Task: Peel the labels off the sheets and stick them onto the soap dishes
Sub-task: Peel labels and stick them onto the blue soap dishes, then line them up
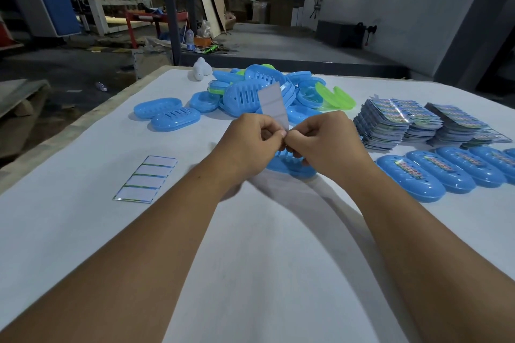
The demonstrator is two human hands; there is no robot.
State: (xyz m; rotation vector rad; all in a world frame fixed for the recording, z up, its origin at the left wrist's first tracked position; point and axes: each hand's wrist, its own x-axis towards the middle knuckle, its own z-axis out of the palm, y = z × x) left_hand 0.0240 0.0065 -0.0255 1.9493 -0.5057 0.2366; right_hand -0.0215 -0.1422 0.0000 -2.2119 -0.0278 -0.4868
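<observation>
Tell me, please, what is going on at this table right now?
A person is labelling soap dishes. Both hands, left hand and right hand, pinch a label sheet held upright above a blue dish, apparently peeling a label. Labelled dishes line up on the right, near stacks of sheets. Unlabelled dishes are piled behind, and a used backing sheet lies on the left.

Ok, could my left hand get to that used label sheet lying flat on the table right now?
Probably yes, once freed. The used sheet lies alone on bare table to the left with nothing around it. But the left hand is pinching the held sheet together with the right hand.
</observation>
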